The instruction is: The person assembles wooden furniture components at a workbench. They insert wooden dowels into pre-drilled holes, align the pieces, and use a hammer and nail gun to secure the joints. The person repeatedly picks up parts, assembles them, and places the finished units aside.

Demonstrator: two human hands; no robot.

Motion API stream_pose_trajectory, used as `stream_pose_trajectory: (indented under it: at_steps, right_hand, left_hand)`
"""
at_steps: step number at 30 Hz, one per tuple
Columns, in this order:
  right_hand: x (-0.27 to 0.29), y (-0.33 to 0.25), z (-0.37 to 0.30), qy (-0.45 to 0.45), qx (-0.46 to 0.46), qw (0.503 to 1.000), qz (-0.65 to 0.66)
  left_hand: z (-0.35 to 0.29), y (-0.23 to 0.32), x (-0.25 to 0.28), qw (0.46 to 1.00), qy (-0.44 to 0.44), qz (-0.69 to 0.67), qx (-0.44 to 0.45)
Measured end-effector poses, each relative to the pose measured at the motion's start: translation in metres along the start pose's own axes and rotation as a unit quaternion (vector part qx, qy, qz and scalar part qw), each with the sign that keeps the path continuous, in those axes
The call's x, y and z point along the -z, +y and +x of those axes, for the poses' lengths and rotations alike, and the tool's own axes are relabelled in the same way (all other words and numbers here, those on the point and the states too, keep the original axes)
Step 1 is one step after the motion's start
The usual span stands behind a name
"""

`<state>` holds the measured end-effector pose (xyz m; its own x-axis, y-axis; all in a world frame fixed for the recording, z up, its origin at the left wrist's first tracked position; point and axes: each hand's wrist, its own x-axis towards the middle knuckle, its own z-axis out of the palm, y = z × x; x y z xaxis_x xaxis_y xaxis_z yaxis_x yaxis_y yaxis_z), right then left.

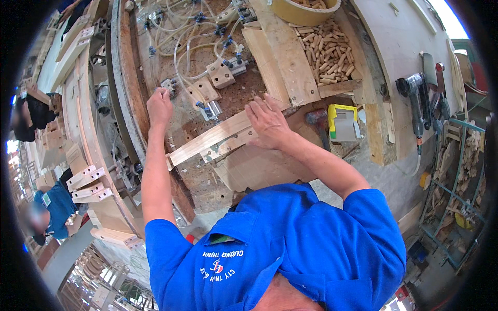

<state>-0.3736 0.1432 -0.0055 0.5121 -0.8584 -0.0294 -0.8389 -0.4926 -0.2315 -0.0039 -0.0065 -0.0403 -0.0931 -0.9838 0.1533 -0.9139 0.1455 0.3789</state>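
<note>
The person's left hand is hovering left of centre in the upper half of the frame, its fingers curling in narrowly at a small grey metal fitting; one cannot tell whether they are gripping it. The right hand, near the middle of the frame, is resting palm down with its fingers loosely spread, touching the right end of a long, pale wooden strip.

That strip is lying at a slant across the centre of the frame, its left end pointing toward the lower left. Along its lower edge, a shorter pale wooden piece with drilled holes is running beside it. Just above the strip, two pale drilled wooden blocks are sitting beside silvery metal cylinders, and clear and yellowish plastic tubes are looping across the upper part of the frame.

At the upper right, short pale wooden dowels are lying heaped below a round yellow container. A dark-headed hammer is lying right of the right hand, near a yellow-edged box. At the far left, a co-worker in a blue shirt is appearing beside stacked wooden bars with holes.
</note>
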Motion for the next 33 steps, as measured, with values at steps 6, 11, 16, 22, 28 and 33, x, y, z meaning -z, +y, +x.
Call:
stream_pose_trajectory:
  at_steps: [6, 11, 16, 22, 28, 33]
  right_hand:
    - [-0.003, 0.002, 0.002, -0.029, -0.003, 0.997, 0.065]
    - [-0.005, 0.002, 0.001, -0.007, -0.009, 0.997, 0.071]
    - [-0.004, 0.001, 0.002, -0.02, -0.026, 0.996, 0.081]
    - [0.0, 0.002, 0.002, -0.035, -0.028, 0.995, 0.085]
    - [0.0, 0.002, -0.001, -0.018, -0.02, 0.997, 0.075]
    - [0.002, -0.003, -0.001, -0.017, -0.017, 0.998, 0.052]
  left_hand:
    - [0.017, -0.015, 0.009, 0.996, -0.065, -0.014, 0.061]
    - [-0.003, -0.006, -0.005, 1.0, 0.002, 0.0, 0.008]
    - [-0.023, 0.01, -0.008, 0.998, 0.048, -0.025, 0.02]
    - [-0.017, 0.01, -0.002, 1.0, 0.015, -0.011, 0.024]
    - [-0.015, 0.012, -0.005, 0.999, 0.027, -0.008, 0.032]
    - [-0.013, 0.015, 0.003, 0.998, 0.007, 0.02, 0.06]
